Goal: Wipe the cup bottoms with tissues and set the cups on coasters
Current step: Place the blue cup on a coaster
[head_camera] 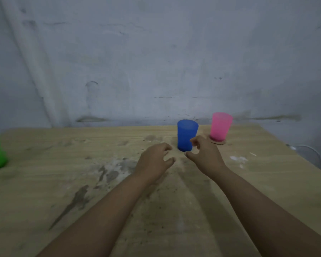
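just beyond my fingertips stood the blue translucent plastic cup (pixel 186 135) on bare wood; my left hand (pixel 154 161) and right hand (pixel 204 156) hovered loosely curled, empty. i judged grasping it came next, then wiping.

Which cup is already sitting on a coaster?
The pink cup, far right, stands on a round coaster; no coaster shows under the blue cup.
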Tool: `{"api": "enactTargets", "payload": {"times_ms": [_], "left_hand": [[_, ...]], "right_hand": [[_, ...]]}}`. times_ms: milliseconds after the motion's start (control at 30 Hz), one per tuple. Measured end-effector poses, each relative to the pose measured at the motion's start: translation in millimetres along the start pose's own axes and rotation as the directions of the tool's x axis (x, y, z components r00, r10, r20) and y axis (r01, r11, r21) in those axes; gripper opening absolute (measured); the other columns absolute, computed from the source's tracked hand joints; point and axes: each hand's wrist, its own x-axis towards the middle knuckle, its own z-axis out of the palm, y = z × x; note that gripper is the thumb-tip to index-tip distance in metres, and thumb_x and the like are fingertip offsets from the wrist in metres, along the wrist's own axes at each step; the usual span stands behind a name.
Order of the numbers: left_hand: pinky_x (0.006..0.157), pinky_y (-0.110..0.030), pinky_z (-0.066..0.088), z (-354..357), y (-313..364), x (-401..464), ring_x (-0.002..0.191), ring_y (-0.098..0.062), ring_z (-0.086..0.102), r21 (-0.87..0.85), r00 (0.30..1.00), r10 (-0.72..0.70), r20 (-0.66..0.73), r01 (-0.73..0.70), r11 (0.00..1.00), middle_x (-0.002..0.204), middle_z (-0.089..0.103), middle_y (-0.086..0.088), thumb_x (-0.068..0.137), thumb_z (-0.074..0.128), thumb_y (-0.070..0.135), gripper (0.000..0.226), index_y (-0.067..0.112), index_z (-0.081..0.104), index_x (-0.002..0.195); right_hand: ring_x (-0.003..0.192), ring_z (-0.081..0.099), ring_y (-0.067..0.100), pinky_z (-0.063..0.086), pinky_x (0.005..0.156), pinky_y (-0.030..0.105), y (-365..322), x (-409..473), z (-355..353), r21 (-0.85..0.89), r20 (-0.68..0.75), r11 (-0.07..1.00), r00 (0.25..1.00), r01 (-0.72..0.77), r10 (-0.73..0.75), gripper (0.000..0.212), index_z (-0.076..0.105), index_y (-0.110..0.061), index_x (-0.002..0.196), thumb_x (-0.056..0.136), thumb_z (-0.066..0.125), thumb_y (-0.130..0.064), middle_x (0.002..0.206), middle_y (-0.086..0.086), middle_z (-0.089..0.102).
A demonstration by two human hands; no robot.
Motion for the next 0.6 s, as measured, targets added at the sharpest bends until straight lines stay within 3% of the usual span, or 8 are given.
{"api": "enactTargets", "payload": {"times_ms": [100,233,400,600], "left_hand": [[0.08,-0.022,0.037,-3,-23,6,0.109,-0.014,0.053,0.027,0.995,-0.1,-0.008,0.1,0.995,0.124,0.056,0.003,0.084,0.064,0.036,0.041,0.02,0.053,0.12],[0.092,-0.033,0.045,6,-45,32,0.116,-0.021,0.05,0.051,0.977,-0.212,0.019,0.21,0.976,0.13,0.053,-0.002,0.08,0.068,0.04,0.059,0.017,0.047,0.13],[0.1,-0.035,0.04,27,-67,57,0.126,-0.023,0.042,0.114,0.953,-0.296,0.067,0.287,0.951,0.137,0.046,-0.005,0.071,0.071,0.051,0.081,0.019,0.038,0.137],[0.097,-0.034,0.041,43,-87,64,0.123,-0.023,0.043,0.132,0.953,-0.302,0.017,0.297,0.946,0.133,0.051,-0.004,0.068,0.072,0.054,0.087,0.017,0.036,0.139]], "right_hand": [[0.115,0.053,0.026,0.045,0.093,0.045,1,6,15,-0.016,-0.038,0.987,0.986,-0.163,0.162,0.066,0.043,-0.012,0.131,0.076,0.072,-0.033,0.128,0.007,0.054],[0.128,0.043,0.031,0.042,0.1,0.048,12,29,30,0.115,-0.007,0.945,0.951,-0.305,0.308,0.095,0.024,-0.009,0.143,0.07,0.077,-0.038,0.144,0.014,0.039],[0.137,0.034,0.026,0.036,0.108,0.046,22,55,45,0.3,0.008,0.925,0.97,-0.233,0.242,0.112,0.007,-0.02,0.148,0.066,0.082,-0.033,0.151,0.006,0.029],[0.127,0.043,0.027,0.043,0.095,0.039,25,81,60,0.424,-0.077,0.876,0.955,-0.229,0.287,0.109,0.007,-0.027,0.145,0.066,0.082,-0.024,0.145,0.005,0.033]]}}
